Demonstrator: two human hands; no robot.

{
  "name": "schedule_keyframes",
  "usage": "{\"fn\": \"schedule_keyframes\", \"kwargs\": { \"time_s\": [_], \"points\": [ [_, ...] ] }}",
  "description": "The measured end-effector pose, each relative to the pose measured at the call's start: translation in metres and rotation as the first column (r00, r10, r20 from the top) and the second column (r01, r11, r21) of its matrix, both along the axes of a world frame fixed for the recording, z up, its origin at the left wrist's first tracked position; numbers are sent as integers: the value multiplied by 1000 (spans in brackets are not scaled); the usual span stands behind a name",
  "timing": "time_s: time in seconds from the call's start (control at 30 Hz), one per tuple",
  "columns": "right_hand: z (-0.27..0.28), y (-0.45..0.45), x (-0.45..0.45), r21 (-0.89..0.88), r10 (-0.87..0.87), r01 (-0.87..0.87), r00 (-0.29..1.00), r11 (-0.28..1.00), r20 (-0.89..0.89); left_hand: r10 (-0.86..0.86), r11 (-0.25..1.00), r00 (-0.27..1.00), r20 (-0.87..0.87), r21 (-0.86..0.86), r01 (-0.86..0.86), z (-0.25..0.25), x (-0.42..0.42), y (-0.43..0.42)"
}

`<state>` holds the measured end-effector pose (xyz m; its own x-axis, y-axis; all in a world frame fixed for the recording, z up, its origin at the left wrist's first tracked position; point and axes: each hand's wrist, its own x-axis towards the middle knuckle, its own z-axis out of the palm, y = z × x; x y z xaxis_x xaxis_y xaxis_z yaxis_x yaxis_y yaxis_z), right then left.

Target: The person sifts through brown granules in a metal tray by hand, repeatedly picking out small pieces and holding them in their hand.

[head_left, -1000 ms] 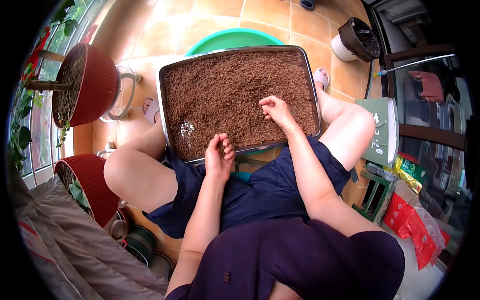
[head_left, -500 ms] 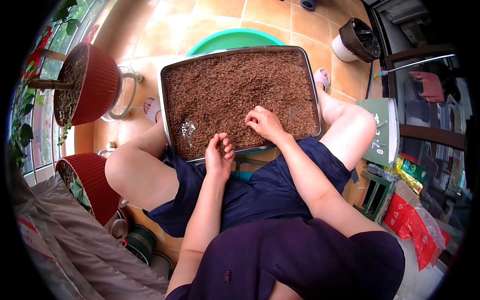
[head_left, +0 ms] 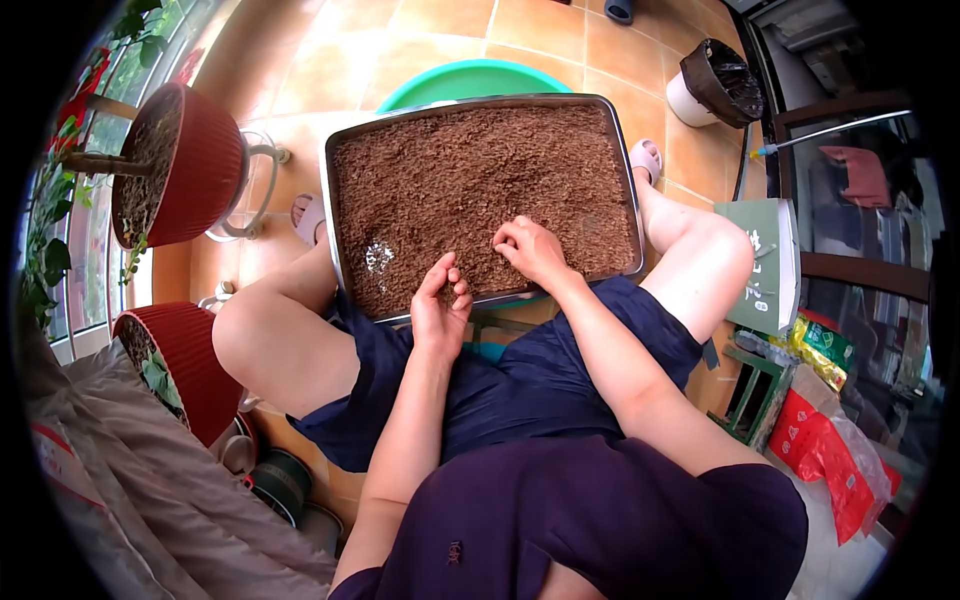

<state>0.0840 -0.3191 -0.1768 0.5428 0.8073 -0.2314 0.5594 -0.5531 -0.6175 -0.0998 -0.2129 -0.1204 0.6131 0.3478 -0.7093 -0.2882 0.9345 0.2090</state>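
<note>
A wide metal tray (head_left: 332, 215) filled with loose brown granular material (head_left: 470, 170) lies in front of me, between my legs. My left hand (head_left: 441, 305) is over the tray's near edge, palm turned up and fingers curled closed; what it holds, if anything, is hidden. Just to its right, my right hand (head_left: 532, 252) hovers at or just above the brown granules with fingertips pinched together. Whatever is between those fingertips is too small to make out. A small patch of white bits (head_left: 378, 257) shows on the granules at the left.
Beneath the tray's far side is a green basin (head_left: 470, 76). Red ribbed plant pots (head_left: 205, 165) stand at the left by the window. A lined bin (head_left: 690, 100), a green book-like box (head_left: 757, 265) and a red plastic bag (head_left: 822, 450) are at the right.
My left hand has shifted slightly, its thumb and fingertips moving a little up and its fingers rearranged. My right hand stays in nearly the same place, still pinched.
</note>
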Motion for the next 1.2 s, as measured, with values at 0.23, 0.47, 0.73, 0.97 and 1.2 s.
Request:
{"fn": "schedule_keyframes", "kwargs": {
  "time_s": [0.23,0.47,0.73,0.97,1.2],
  "points": [
    [23,-3,37,-55,-301,438,516,897,-802,-9,997,1000,-6,73,10,3,2,-1],
    [42,1,25,-4,-93,446,177,895,-980,-68,987,998,-12,142,69,3,4,-2],
    [54,6,2,111,-23,369,339,923,-941,-143,950,986,-82,269,160,8,7,-5],
    [62,11,-17,240,47,255,589,937,-807,-195,882,940,-280,369,293,12,12,-10],
    [61,8,-28,217,47,220,592,951,-805,-205,777,878,-433,473,414,5,11,-13]
  ]
}}
